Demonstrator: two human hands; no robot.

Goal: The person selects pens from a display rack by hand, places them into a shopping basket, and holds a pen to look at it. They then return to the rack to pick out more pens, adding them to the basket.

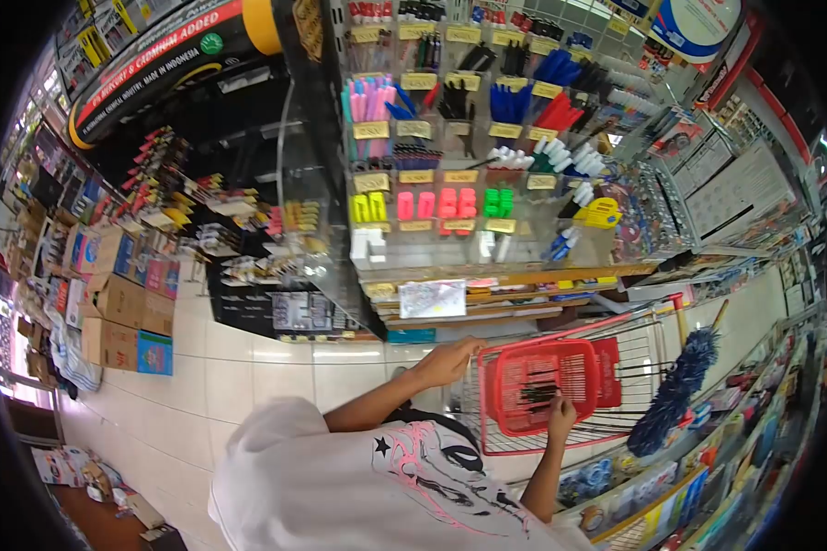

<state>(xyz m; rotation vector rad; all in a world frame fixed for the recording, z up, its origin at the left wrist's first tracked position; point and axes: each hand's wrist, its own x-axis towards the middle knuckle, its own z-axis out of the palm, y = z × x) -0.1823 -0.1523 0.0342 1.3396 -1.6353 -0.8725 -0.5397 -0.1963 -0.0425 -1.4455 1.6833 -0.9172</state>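
Note:
My left hand [448,362] is closed on the near left corner of a shopping cart [487,450] with a red rim. Inside the cart sits a red plastic shopping basket [579,358] with slotted walls. Over the basket, my right hand [562,417] has its fingers pinched at the right end of several thin dark pens [537,395]. The pens lie roughly side by side above the slotted bottom; how many my fingers grip is too small to tell.
Ahead stands a display rack [487,248] of pens, markers and highlighters with yellow price tags. A dark blue fluffy duster [675,395] leans at the cart's right, beside shelves of packaged goods [671,496]. Cardboard boxes [115,321] are stacked on the tiled floor [202,404] at left.

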